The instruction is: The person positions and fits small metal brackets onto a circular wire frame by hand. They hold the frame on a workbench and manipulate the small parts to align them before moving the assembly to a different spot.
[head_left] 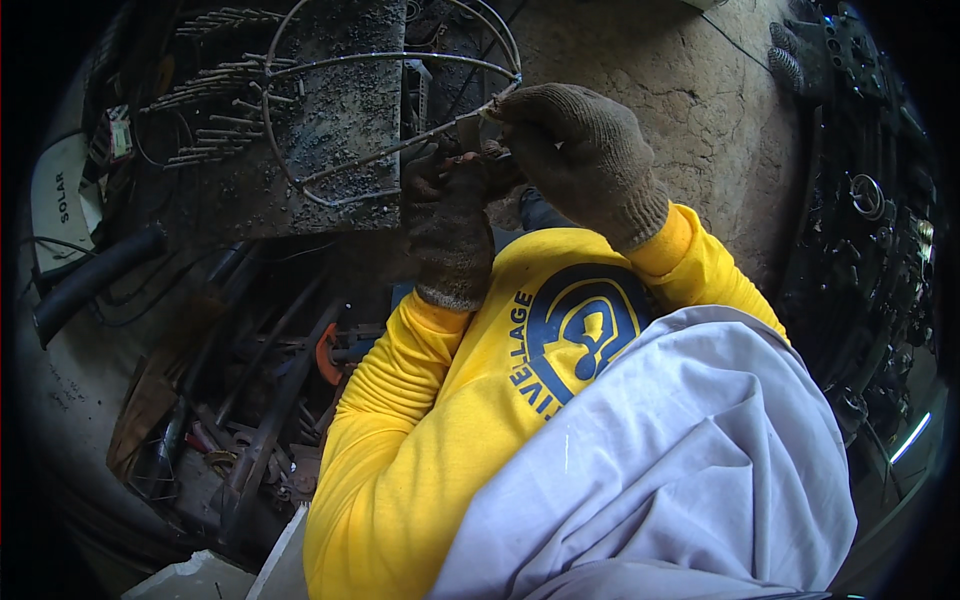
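Note:
My left hand [445, 225], in a dark, dirty knit glove, is closed beside the edge of the metal table. What its fingers hold is hidden in shadow. A small flat metal piece [468, 131] sticks up between my two hands. My right hand [585, 150], in a brown knit glove, is closed, its fingertips pinched at the corner of a round metal rod frame [392, 57]. Too little shows between those fingertips to name it. The frame has curved rods and a straight rod [395, 148] that meet by my right hand, and it reaches over the tabletop.
The metal table [350, 110] carries grey grit and several short metal rods [215, 85] at its left. Below it lie long bars, scrap and an orange curved piece [327, 355]. A black tube [98, 285] juts in at left. Dark machine parts [870, 200] line the right side.

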`<state>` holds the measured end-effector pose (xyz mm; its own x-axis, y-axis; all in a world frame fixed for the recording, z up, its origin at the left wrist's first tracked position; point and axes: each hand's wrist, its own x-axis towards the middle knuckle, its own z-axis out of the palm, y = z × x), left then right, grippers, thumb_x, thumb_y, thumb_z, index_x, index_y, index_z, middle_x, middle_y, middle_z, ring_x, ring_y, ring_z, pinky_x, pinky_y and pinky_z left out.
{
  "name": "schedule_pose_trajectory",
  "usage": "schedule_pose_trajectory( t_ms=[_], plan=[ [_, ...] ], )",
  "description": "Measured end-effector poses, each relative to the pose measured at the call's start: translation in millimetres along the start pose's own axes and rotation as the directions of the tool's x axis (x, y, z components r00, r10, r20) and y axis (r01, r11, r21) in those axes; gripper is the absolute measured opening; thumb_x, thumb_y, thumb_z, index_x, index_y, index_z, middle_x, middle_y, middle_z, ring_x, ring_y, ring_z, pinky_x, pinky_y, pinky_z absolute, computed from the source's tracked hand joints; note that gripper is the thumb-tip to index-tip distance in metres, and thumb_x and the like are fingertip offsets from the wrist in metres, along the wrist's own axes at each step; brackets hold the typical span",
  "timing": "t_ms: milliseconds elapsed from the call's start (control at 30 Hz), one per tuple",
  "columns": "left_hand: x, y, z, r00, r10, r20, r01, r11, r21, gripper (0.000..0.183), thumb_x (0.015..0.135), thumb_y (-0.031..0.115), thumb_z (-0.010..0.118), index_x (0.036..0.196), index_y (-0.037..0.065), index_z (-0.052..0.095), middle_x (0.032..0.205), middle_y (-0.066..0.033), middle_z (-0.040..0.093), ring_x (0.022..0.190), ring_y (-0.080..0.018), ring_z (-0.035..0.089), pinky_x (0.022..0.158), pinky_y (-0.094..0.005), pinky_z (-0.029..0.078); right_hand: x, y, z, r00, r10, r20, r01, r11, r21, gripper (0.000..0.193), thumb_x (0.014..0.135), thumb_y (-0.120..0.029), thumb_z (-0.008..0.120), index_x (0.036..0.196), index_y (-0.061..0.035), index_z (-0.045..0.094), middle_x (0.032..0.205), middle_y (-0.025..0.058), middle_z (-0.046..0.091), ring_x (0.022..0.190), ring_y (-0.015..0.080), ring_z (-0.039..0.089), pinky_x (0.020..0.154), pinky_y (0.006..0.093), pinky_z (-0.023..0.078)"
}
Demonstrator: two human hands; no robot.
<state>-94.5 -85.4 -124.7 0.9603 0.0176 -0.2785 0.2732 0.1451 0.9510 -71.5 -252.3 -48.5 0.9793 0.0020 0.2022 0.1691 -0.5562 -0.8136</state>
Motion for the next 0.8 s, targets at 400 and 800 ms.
schedule_pose_trajectory(
  t_ms=[400,800],
  plan=[
    [-1.5,4.6,-2.2,0.998,0.003,0.065,0.005,0.992,-0.127,0.028,0.102,0.018,0.062,0.122,0.001,0.053,0.110,-0.0086,0.066,0.097,-0.0144,0.066,0.086,-0.0312,0.057,4.4,-0.7,2.7,0.988,-0.150,0.043,0.155,0.979,-0.131,0.014,0.092,-0.017,0.067,0.100,-0.0075,0.075,0.091,0.0148,0.073,0.077,0.0325,0.072,0.068,0.0388,0.060],
    [2.7,-4.4,-4.1,0.994,-0.078,0.073,0.061,0.974,0.216,0.017,0.104,0.014,0.057,0.113,0.001,0.064,0.102,-0.0168,0.073,0.087,-0.0290,0.075,0.082,-0.0398,0.062,-14.5,13.4,-25.9,0.986,0.165,-0.004,-0.165,0.985,0.039,0.013,0.090,-0.010,0.072,0.103,-0.0066,0.075,0.097,0.0130,0.074,0.084,0.0273,0.074,0.074,0.0357,0.061]
  ],
)
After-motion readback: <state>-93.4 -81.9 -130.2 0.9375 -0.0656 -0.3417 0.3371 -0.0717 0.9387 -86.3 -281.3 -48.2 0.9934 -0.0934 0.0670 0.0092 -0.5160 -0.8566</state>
